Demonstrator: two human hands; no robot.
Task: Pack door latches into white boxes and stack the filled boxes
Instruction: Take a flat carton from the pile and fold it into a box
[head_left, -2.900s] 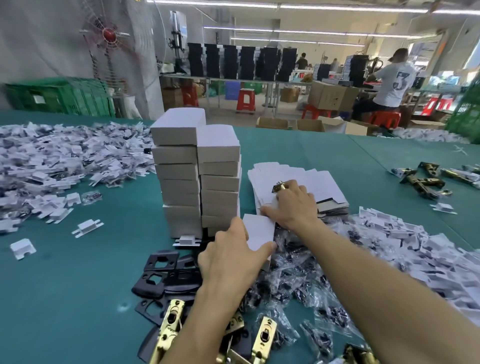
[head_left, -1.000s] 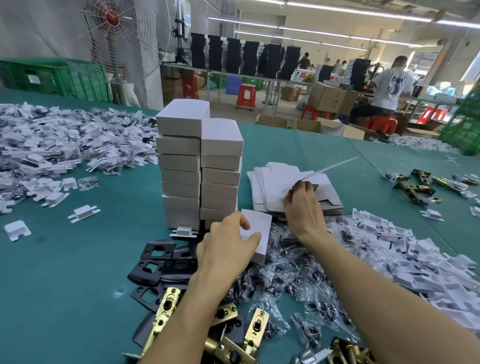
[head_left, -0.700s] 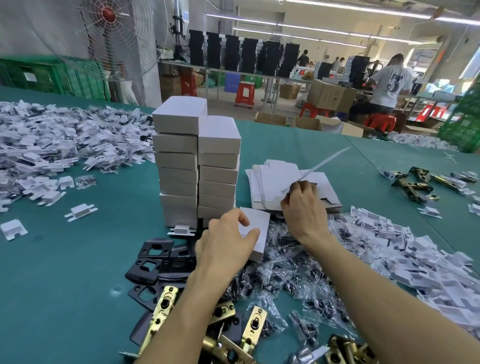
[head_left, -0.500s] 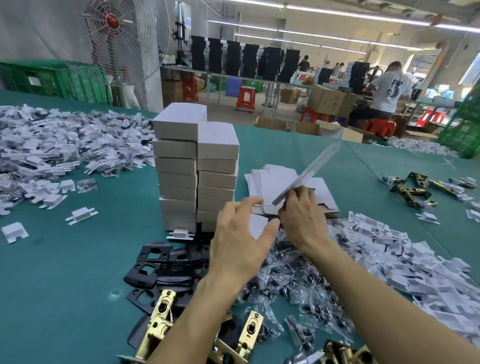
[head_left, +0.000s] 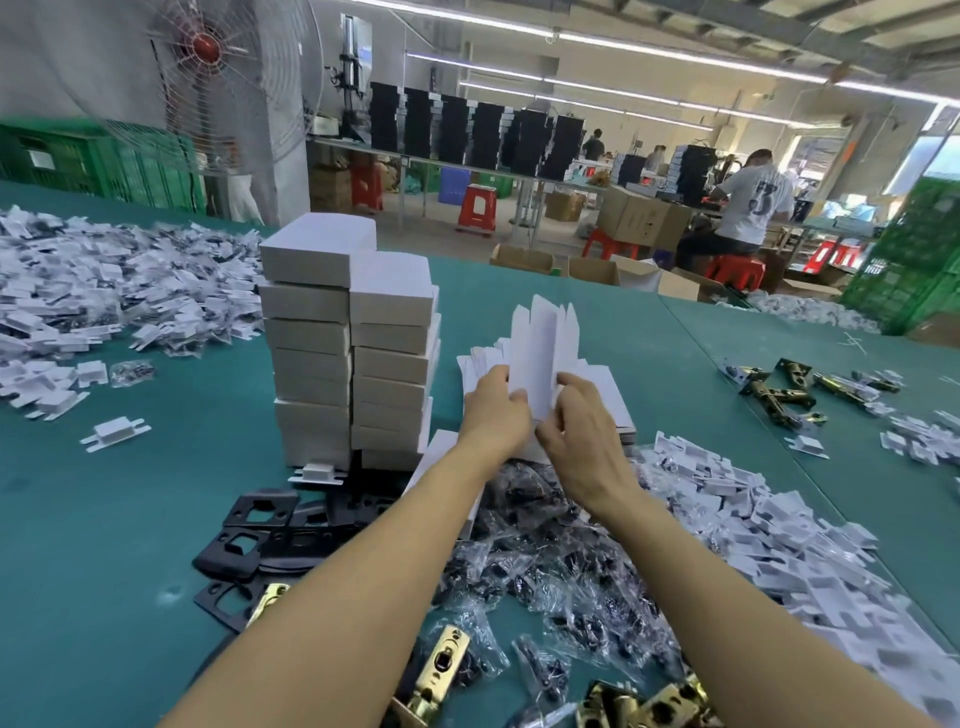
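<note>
Our left hand and right hand pinch the lower edge of a flat white box blank, upright over its pile; light, floppy card, we judge, so hold by the creases.

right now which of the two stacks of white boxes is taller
The left stack: its top sits clearly higher than the top of the right stack, which stands right against it.
</note>
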